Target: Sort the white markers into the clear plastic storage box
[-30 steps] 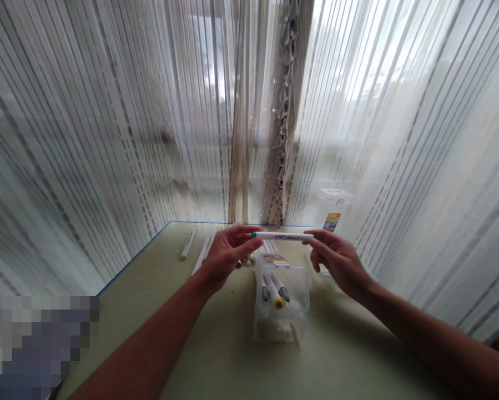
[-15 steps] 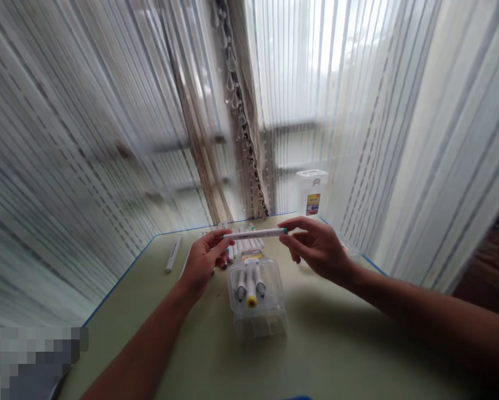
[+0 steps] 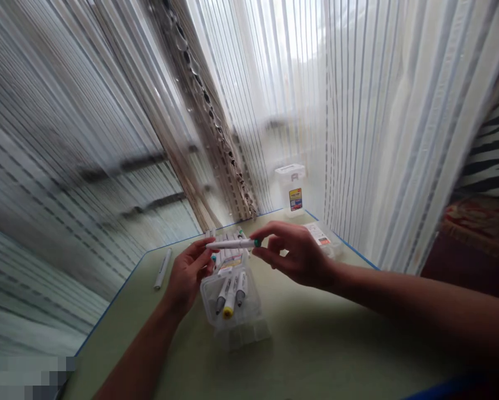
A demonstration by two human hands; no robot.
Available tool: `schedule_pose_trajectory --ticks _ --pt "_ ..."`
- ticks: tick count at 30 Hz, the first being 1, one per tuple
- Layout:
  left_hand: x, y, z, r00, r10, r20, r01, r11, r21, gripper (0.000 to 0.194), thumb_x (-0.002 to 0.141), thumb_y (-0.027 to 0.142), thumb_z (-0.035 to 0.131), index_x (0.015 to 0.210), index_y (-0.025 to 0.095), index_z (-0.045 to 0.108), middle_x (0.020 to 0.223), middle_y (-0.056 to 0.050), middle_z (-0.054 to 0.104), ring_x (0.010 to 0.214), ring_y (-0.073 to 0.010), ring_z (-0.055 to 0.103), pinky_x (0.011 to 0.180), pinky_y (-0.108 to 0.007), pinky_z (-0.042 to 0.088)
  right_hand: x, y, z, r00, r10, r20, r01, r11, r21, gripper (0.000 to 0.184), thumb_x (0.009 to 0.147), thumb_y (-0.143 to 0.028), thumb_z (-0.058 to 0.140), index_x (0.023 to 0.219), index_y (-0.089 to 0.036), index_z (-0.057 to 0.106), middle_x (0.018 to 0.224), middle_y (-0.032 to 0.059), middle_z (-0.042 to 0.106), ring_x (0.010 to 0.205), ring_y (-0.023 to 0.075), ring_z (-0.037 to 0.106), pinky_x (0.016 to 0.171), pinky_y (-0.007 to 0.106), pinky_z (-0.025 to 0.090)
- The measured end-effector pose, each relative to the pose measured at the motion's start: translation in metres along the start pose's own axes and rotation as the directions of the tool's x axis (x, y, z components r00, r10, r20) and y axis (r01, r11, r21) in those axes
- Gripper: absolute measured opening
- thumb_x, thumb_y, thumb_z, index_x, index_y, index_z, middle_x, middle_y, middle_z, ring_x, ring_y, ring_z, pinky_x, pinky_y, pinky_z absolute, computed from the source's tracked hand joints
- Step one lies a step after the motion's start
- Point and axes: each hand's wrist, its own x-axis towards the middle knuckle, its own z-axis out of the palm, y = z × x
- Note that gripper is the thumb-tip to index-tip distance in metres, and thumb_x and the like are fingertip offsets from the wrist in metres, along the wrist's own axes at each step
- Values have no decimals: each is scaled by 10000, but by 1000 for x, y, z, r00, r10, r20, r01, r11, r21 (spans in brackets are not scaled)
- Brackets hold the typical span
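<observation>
I hold a white marker [image 3: 231, 244] with a green cap level between both hands, above a clear plastic box [image 3: 234, 304]. My left hand [image 3: 187, 270] pinches its left end. My right hand [image 3: 293, 253] pinches the green-capped right end. The box lies on the pale green table [image 3: 316, 344] and holds three markers, one with a yellow cap. More white markers [image 3: 226, 253] lie in a row behind the box, partly hidden by my hands.
A single white marker [image 3: 162, 268] lies apart at the left near the table's blue edge. A small clear tub with a yellow label [image 3: 291, 189] stands at the back corner; a flat labelled packet [image 3: 321, 238] lies right of it. Striped sheer curtains surround the table.
The view has swung to the right and tilted. The marker has been turned end for end: its green cap went from my left hand's side to my right hand's side.
</observation>
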Motion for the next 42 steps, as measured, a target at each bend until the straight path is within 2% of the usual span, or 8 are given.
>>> schedule_pose_trajectory --ticks 7,14,20,25,28,35,39,42 --pt "-2 4 -1 999 50 -8 -50 998 -32 346 703 272 820 1008 151 714 790 -15 672 501 -46 490 469 -176 384 0 8 -3 988 154 5 -154 987 43 196 870 -259 681 1008 -123 650 549 -53 538 439 85 516 411 205 408" --pt "-5 9 -4 996 79 28 -77 995 -62 260 735 281 799 943 155 707 740 -7 657 509 -52 484 482 -185 379 1 16 -2 945 327 25 -326 926 192 250 858 -331 712 989 -125 658 543 -46 568 427 92 531 390 208 426" --pt "-7 5 2 989 127 71 -136 982 132 261 752 315 787 923 130 719 637 4 632 509 -65 481 473 -186 365 0 20 -1 888 459 23 -453 866 214 295 799 -376 774 920 -131 663 506 -41 584 405 89 521 390 209 428" --pt "-8 1 11 990 119 73 -130 975 179 323 676 346 845 859 132 686 705 -21 680 598 -102 572 527 -200 423 0 23 0 877 481 5 -470 855 219 331 710 -394 845 800 -153 637 543 -45 584 420 84 523 393 210 435" --pt "-8 2 12 989 136 54 -143 976 165 314 664 338 852 833 132 686 645 2 649 544 -82 527 495 -190 394 1 22 0 877 479 17 -470 853 226 319 728 -402 832 789 -149 647 519 -46 575 416 86 520 399 214 434" --pt "-8 8 7 991 134 25 -135 988 74 277 742 344 786 894 114 754 669 -50 684 480 -77 484 448 -205 351 4 26 -4 868 496 33 -475 809 345 277 807 -381 764 875 -120 704 769 45 703 470 80 557 420 224 467" --pt "-7 9 5 995 90 33 -90 996 6 296 764 354 760 934 112 772 708 -72 698 508 -85 507 468 -209 366 5 28 -5 867 498 21 -466 794 391 271 838 -368 735 936 -115 722 802 63 721 468 82 569 415 229 473" --pt "-6 9 5 997 73 22 -72 997 -33 303 764 360 759 939 114 776 691 -63 690 507 -82 499 469 -204 367 4 26 -6 892 453 6 -425 832 356 288 846 -368 726 999 -124 722 795 58 727 464 87 577 414 239 484"
